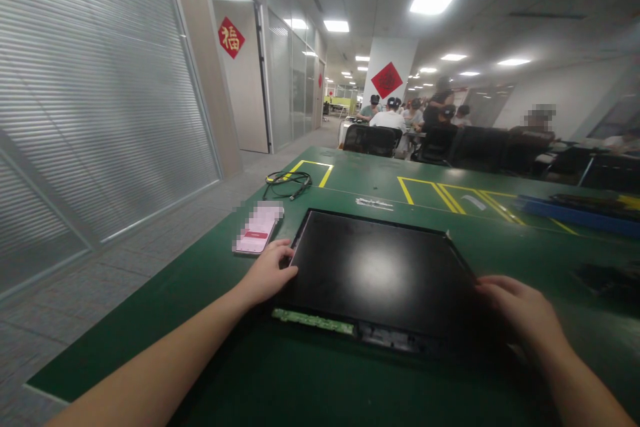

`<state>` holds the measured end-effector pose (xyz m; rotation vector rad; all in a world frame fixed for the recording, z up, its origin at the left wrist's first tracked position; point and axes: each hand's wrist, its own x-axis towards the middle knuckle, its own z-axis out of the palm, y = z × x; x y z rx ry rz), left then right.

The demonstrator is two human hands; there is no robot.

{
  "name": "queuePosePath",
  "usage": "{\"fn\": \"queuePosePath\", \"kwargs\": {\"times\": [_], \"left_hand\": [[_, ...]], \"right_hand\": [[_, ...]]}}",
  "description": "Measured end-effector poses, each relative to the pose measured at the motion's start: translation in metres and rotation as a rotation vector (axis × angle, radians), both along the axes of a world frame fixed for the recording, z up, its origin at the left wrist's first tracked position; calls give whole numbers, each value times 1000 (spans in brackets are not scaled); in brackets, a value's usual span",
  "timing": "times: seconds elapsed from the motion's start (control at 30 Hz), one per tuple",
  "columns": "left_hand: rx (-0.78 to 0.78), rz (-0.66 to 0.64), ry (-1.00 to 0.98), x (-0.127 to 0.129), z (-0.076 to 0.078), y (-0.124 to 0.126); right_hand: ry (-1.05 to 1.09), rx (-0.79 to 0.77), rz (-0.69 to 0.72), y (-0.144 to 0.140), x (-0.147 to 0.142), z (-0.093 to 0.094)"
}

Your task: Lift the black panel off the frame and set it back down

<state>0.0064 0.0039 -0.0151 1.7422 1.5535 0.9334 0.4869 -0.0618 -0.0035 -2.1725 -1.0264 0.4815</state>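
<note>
A flat black screen panel [380,273] lies in front of me, with a ceiling light mirrored in its glossy face. Along its near edge runs a bare green circuit board [314,321], and right of that a dark strip of frame. My left hand [270,273] grips the panel's left edge, thumb over the top. At the right edge, my right hand [520,307] pinches the rim; its lower fingers are in shadow. Beyond my left hand lies a phone [257,227] with a pink screen, partly blurred out.
The green table [150,340] carries yellow tape outlines [425,181]. A coiled black cable [290,181] rests at its far left. A blue tray [580,213] with dark items stands at the right, nearer me a dark object [607,280]. People sit beyond, behind black chairs [370,140].
</note>
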Motion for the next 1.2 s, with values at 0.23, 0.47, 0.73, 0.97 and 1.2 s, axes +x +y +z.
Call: {"fn": "queuePosePath", "kwargs": {"times": [0.23, 0.47, 0.73, 0.97, 1.2], "left_hand": [[18, -36, 153, 0, -1, 1], [39, -62, 130, -4, -5, 3], [33, -84, 83, -8, -13, 7], [55, -90, 109, -8, -10, 7], [48, -76, 152, -6, -5, 4]], "right_hand": [[28, 9, -8, 2, 7, -5], [71, 35, -34, 4, 12, -11], [93, 17, -66, 4, 11, -11], [93, 46, -76, 3, 7, -9], [80, 29, -57, 5, 12, -15]]}}
